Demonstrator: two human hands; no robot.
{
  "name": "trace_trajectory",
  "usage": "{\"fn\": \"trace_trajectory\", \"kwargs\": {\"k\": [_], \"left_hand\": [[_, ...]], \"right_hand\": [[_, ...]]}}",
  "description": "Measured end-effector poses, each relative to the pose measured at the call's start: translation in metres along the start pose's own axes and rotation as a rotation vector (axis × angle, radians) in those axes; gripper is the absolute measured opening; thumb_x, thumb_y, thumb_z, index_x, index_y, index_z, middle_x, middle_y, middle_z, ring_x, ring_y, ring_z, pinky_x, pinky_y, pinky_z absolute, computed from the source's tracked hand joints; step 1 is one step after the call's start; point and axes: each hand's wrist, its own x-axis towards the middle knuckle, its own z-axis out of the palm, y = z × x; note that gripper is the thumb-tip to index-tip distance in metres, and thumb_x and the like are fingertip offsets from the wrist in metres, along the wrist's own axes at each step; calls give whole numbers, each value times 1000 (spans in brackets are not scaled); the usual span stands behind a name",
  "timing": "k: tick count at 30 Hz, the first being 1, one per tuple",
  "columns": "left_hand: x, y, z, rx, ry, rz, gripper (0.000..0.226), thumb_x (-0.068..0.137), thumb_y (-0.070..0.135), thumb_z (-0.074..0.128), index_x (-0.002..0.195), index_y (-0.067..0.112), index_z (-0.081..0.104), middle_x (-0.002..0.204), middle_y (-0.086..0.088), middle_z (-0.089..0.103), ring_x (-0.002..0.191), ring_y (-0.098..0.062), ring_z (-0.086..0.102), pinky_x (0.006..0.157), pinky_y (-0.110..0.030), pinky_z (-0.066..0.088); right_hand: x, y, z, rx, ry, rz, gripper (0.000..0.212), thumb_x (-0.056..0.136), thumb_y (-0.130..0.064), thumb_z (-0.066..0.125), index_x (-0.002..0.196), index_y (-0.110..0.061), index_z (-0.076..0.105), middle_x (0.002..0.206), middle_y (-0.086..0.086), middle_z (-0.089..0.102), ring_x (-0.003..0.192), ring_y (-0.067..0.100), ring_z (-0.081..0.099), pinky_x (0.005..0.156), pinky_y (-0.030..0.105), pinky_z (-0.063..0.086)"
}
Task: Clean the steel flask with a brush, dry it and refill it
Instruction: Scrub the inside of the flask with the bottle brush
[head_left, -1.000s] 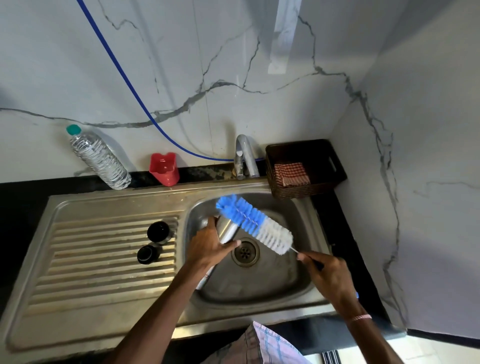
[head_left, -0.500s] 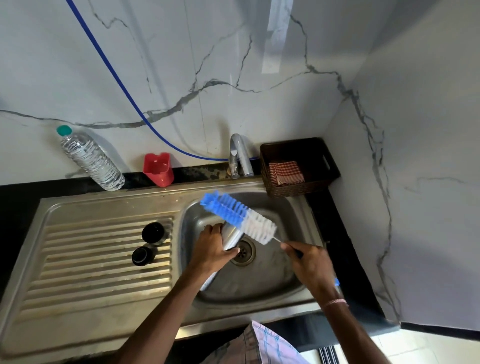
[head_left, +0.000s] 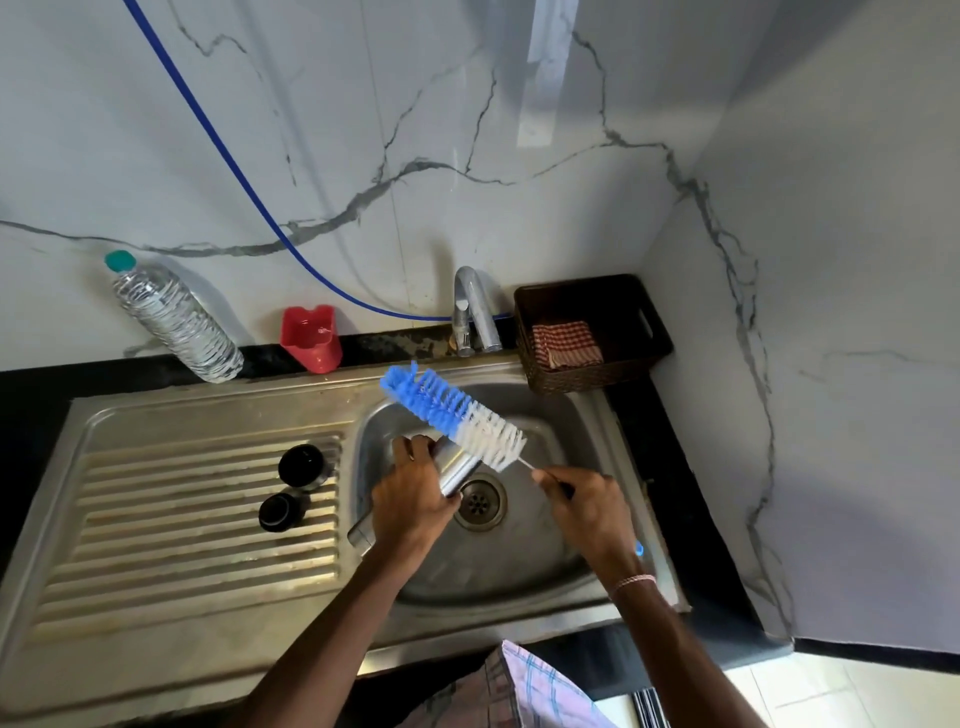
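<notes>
my left hand (head_left: 410, 506) has its fingers (head_left: 402, 449) wrapped round the steel flask (head_left: 460, 466), holding it tilted over the sink (head_left: 519, 577) bowl beside the drain. my right hand (head_left: 587, 512) pinches the thin handle of the blue-and-white brush (head_left: 452, 413), whose bristles cross the flask's upper end. a black cap (head_left: 304, 465) and a smaller black lid (head_left: 280, 512) sit on the drainboard (head_left: 156, 519).
</notes>
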Motion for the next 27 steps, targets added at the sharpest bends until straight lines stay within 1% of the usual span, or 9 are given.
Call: {"fn": "trace_trajectory", "kwargs": {"k": [4,6,8,11,13,18,21,24,27], "left_hand": [[2,-11,-8,-28,31,-120,81,70,45,90,134,19,48,128,-5,48,104,-27,67,76,-42,59],[2,-17,-11,-16,61,-154,82,69,42,92,131,18,45,126,-6,49,99,-29,69,74,-43,59],[-1,-15,-10,0,70,-146,81,66,38,94,127,16,45,122,-7,51,94,-28,69,69,-40,58],[-7,-4,0,64,76,-81,73,62,29,96,118,17,51,112,-5,53,85,-22,67,60,-32,56],[-8,-1,6,85,124,-63,63,67,21,92,113,17,51,109,-5,51,82,-21,63,61,-32,54],[-5,-17,5,131,227,-65,51,74,13,85,111,14,50,108,-10,52,84,-27,63,70,-38,54],[-3,-19,1,81,77,-80,75,63,27,95,120,15,48,117,-10,53,87,-28,68,69,-39,58],[5,-15,3,-95,-101,-58,88,58,49,90,132,21,51,131,-4,53,101,-28,68,82,-43,61],[10,-22,2,-410,-157,-151,80,51,51,86,121,23,60,109,1,69,90,-23,70,75,-34,59]], "right_hand": [[-13,31,-12,55,-11,-6,22,87,-52,71,108,-48,65,77,-7,74,70,14,71,62,31,55],[-28,53,-20,91,-13,-19,28,84,-68,61,107,-53,63,79,-15,75,71,5,72,63,29,55],[-31,56,-16,126,19,-40,40,83,-78,53,103,-49,69,79,-16,75,71,4,72,61,27,54],[-14,24,6,43,11,-26,24,88,-61,63,100,-42,72,83,-4,75,81,19,71,64,29,52],[-1,3,14,-37,-9,8,23,89,-63,59,105,-48,66,89,-2,75,87,27,69,67,32,54],[-14,28,-6,31,-26,20,16,89,-51,69,101,-41,73,77,-3,74,75,22,71,62,28,51],[-27,39,-11,72,-23,18,13,89,-48,70,101,-43,71,70,-6,72,67,16,70,59,30,52],[-13,19,-2,78,-7,36,15,91,-44,70,92,-32,78,68,-3,71,65,18,68,61,33,52],[-2,14,-2,123,3,10,17,90,-44,71,92,-28,79,64,-4,69,58,14,63,58,32,50]]}}
